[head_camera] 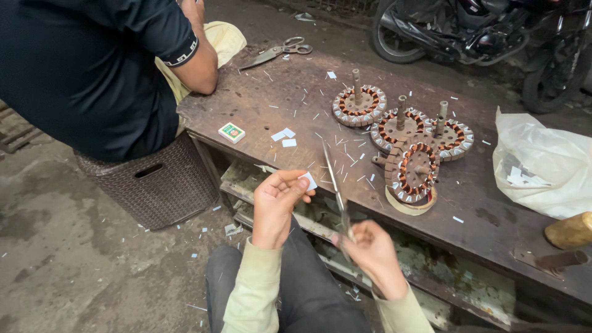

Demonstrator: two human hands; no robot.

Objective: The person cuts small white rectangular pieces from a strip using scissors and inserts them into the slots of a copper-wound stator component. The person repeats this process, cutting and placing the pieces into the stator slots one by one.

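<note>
**Scissors and paper at the winding bench**

While the small white paper piece (309,180) sits pinched between the thumb and fingertips of the left hand (275,200), the right hand (370,246) is closed around the handles of a pair of long scissors (333,179), blades pointing up and away over the front edge of the bench (259,102). The paper is held just left of the blades, close beside them; whether it touches the metal is hard to tell. Both hands hover in front of the bench, above the person's dark-trousered lap, pale green sleeves at the wrists.

Out on the rusty brown bench top, white slivers and offcuts lie scattered everywhere, with a few larger white paper squares (283,135) near the middle. To their left lies a small green and white box (232,132). Further right, four round motor stators (404,139) with copper windings cluster together, three lying flat with shafts upright, the nearest one propped on edge. A second pair of scissors (277,53) rests at the far edge.

On the right, a crumpled white plastic bag (542,163) lies on the bench, with a mallet (564,237) beside it. At left, another person in a dark shirt (86,68) sits on a brown woven stool (154,182), elbow on the bench. A motorcycle (481,31) stands behind.
</note>
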